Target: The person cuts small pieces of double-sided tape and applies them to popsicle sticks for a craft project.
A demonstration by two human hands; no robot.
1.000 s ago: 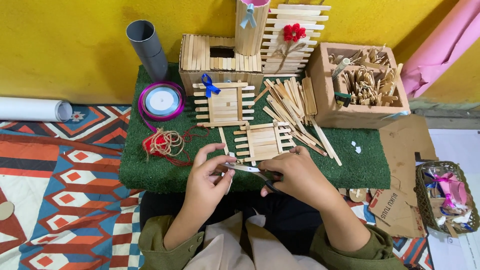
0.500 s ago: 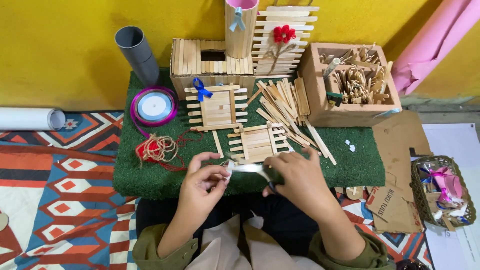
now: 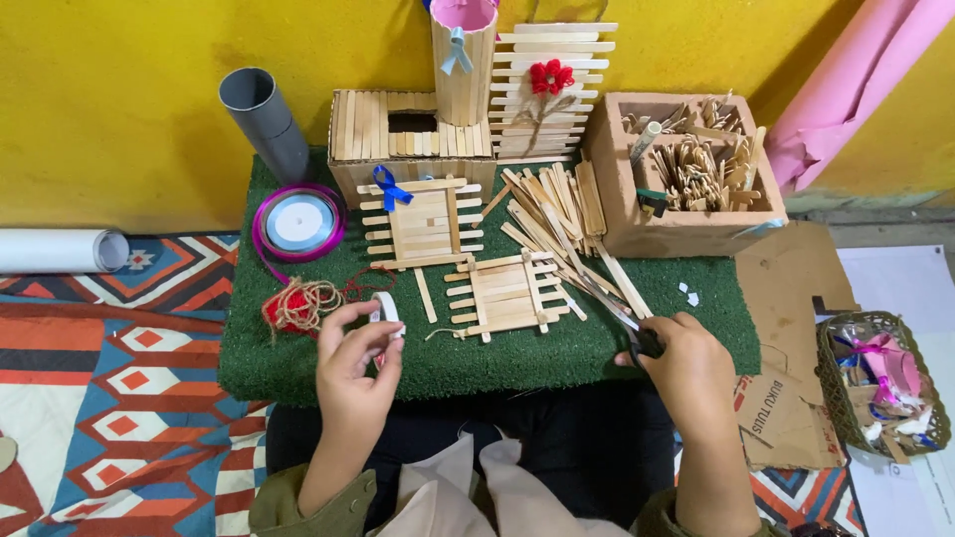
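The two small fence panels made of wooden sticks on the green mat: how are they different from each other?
The farther stick panel carries a blue ribbon bow at its upper left corner; the nearer stick panel has no bow. The farther one lies almost square to the green mat, while the nearer one is turned slightly. The nearer panel lies between the left hand and the right hand. Both lie flat and are built of pale slats across uprights.

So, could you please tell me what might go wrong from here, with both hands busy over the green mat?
1. The right hand holds scissors whose blades point toward the loose wooden sticks and the small stick fence; a careless move might knock or scatter them.
2. The left hand pinches a small white roll of tape just at the fingers; it could slip and drop into the red twine bundle.
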